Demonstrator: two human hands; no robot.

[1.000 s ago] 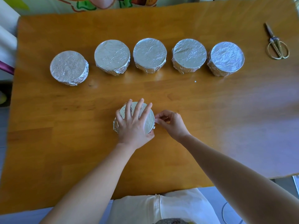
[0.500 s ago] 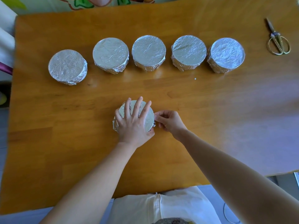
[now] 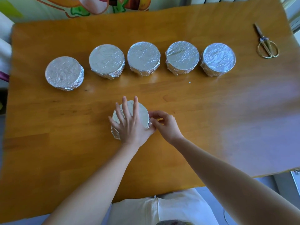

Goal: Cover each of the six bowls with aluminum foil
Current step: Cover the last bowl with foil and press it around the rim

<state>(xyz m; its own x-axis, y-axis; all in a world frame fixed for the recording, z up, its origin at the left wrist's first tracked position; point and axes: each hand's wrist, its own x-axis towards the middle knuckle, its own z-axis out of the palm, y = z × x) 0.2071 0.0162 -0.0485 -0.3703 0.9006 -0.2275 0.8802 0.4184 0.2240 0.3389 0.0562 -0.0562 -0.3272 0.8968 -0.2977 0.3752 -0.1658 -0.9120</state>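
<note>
Several foil-covered bowls stand in a row across the far half of the wooden table point(image 3: 48, 143): the leftmost bowl point(image 3: 64, 73), then further ones point(image 3: 106, 61), point(image 3: 143, 58), point(image 3: 182, 57), and the rightmost bowl point(image 3: 218, 59). One more foil-wrapped bowl point(image 3: 142, 114) sits nearer me at the centre. My left hand point(image 3: 130, 123) lies flat on its top with straight fingers. My right hand point(image 3: 164, 123) pinches the crumpled foil at the bowl's right side.
Gold-handled scissors point(image 3: 266, 46) lie at the far right of the table. A tiny foil scrap point(image 3: 189, 82) sits in front of the row. A colourful wall picture point(image 3: 100, 5) lies beyond the far edge. My white garment point(image 3: 154, 208) is at the near edge.
The view has shifted slightly downward. My left hand's fingers have drawn closer together on the foil top, and my right hand has crept along the bowl's right side.
</note>
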